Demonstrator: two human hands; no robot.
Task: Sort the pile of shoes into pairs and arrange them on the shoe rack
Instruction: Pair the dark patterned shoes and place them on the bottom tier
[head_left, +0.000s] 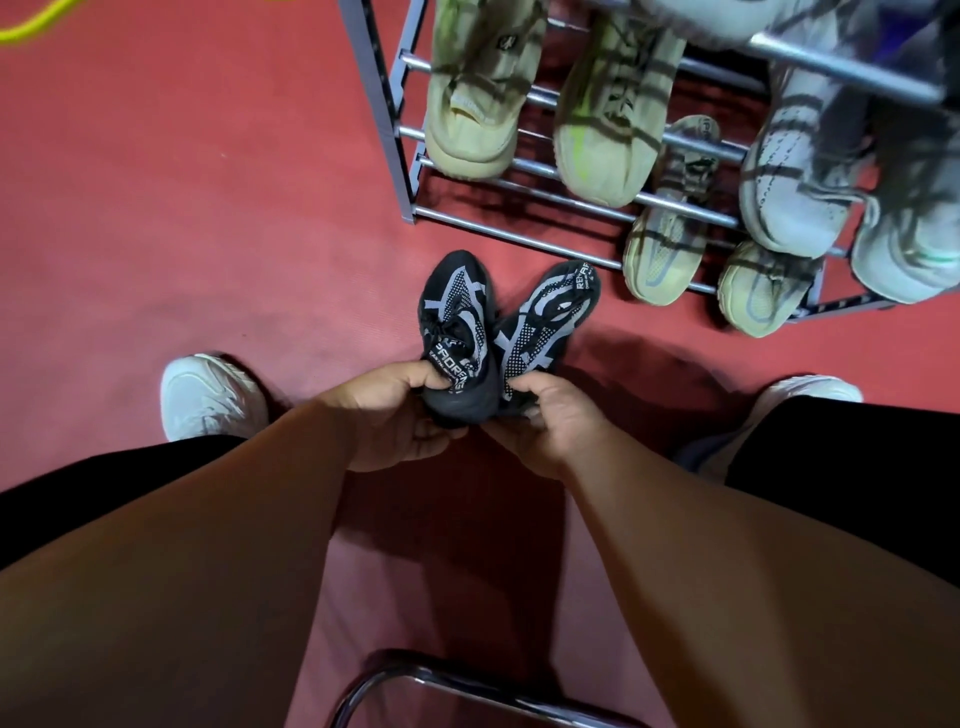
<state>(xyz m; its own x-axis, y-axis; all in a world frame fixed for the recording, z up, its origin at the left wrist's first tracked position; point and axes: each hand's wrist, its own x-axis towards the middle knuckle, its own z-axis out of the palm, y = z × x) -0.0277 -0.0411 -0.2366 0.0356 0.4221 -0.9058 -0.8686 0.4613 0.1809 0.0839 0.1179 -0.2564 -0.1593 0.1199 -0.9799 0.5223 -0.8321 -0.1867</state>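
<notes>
Sneakers line the shoe rack at one o'clock. Left hand and right hand grip the black shoes, one each.

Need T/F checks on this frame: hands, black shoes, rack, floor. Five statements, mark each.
1. The left hand grips the left black shoe, and the right hand grips the right black shoe. True.
2. Both black shoes already sit on the rack. False: they are in the hands, in front of the rack.
3. A beige pair sits on the rack's left part. True.
4. The floor is blue. False: it is red.
5. The person wears white shoes. True.
</notes>
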